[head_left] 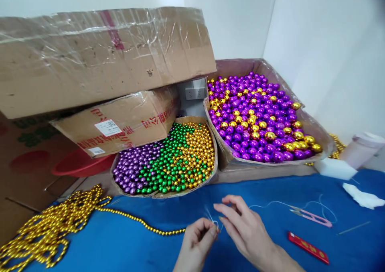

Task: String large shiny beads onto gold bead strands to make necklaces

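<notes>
My left hand (197,240) is closed in a pinch on a thin white thread (215,223), which forms a small loop at the fingertips. A strand of gold beads (144,224) runs from the left and ends at this hand. Just to the right is my right hand (251,234), its fingers curved and apart, with the thumb and index finger close to the thread. Whether they touch it is hard to tell. More pale thread (267,204) trails from behind the right hand toward pink-handled thread snips (313,216) on the blue cloth (144,250).
Gold bead strands (45,232) lie heaped at left. Behind stand a box of purple, green and gold beads (168,163) and another of purple and gold balls (255,119). A red case (308,248), a needle-like rod (353,228) and crumpled tissue (363,195) lie right.
</notes>
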Demonstrator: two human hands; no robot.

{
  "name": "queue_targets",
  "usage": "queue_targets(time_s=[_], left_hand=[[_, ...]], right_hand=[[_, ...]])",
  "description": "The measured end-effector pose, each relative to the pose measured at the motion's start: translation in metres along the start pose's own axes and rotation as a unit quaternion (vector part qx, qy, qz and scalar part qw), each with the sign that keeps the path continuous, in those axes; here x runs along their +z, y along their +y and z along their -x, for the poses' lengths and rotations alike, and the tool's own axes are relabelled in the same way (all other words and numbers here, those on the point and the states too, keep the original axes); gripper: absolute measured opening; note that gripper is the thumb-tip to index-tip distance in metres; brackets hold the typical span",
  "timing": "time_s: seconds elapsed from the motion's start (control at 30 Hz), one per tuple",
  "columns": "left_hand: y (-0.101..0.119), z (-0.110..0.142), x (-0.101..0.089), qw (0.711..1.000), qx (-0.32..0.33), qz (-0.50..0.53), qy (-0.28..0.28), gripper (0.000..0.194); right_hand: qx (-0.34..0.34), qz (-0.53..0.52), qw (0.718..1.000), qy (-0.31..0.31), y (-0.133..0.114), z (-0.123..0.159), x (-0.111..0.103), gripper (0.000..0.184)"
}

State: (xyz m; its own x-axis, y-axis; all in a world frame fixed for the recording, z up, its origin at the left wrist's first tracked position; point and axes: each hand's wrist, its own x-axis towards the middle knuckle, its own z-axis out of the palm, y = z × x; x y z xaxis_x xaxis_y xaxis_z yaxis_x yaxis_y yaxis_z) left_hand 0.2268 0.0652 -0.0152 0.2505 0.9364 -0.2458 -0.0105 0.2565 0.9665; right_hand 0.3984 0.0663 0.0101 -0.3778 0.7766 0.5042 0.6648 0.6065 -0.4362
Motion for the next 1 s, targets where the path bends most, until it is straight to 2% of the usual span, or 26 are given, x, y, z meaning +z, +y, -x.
queue_targets(time_s=[0.13,0.23,0.3,0.4,0.47,0.57,0.63,0.7,0.77,0.83,0.9,0.97,1.0], left_hand=[[0.000,0.001,0.004,0.998,0.044,-0.004,0.036,0.033],[0.006,0.004,0.007,0.997,0.074,0.003,0.032,0.027],[0.008,0.006,0.008,0.995,0.099,-0.005,0.021,0.025],[0.008,0.008,0.009,0.984,0.157,-0.079,0.028,0.022],[0.006,0.009,0.010,0.967,0.209,-0.138,0.047,0.020],[0.001,0.010,0.015,0.937,0.286,-0.184,0.083,0.018],[-0.001,0.009,0.018,0.926,0.304,-0.197,0.107,0.017],[-0.001,0.008,0.019,0.935,0.274,-0.189,0.121,0.017],[0.000,0.005,0.018,0.967,0.190,-0.134,0.108,0.021],[0.001,0.001,0.016,0.993,0.082,-0.048,0.073,0.029],[0.000,-0.002,0.015,0.999,0.015,0.016,0.044,0.036],[-0.002,-0.005,0.015,0.999,0.020,0.026,0.040,0.039],[-0.002,-0.005,0.016,0.998,0.044,0.012,0.046,0.040]], right_hand=[[-0.034,0.022,0.998,0.041,-0.006,0.011,0.006,0.019],[-0.022,0.036,0.997,0.061,-0.008,0.014,0.013,0.017],[0.005,0.010,0.999,0.053,-0.008,0.014,0.015,0.017],[0.058,-0.042,0.997,0.018,-0.008,0.012,0.015,0.017],[0.094,-0.071,0.993,0.001,-0.008,0.012,0.015,0.019],[0.145,-0.110,0.983,0.006,-0.007,0.014,0.021,0.022],[0.175,-0.131,0.976,0.022,-0.007,0.015,0.026,0.023],[0.204,-0.164,0.964,0.036,-0.007,0.014,0.030,0.021],[0.233,-0.226,0.945,0.045,-0.009,0.010,0.030,0.018],[0.265,-0.305,0.913,0.051,-0.011,0.006,0.026,0.023],[0.294,-0.376,0.876,0.066,-0.015,0.000,0.021,0.030],[0.311,-0.424,0.846,0.087,-0.019,-0.005,0.014,0.034],[0.323,-0.463,0.820,0.099,-0.020,-0.007,0.011,0.034]])
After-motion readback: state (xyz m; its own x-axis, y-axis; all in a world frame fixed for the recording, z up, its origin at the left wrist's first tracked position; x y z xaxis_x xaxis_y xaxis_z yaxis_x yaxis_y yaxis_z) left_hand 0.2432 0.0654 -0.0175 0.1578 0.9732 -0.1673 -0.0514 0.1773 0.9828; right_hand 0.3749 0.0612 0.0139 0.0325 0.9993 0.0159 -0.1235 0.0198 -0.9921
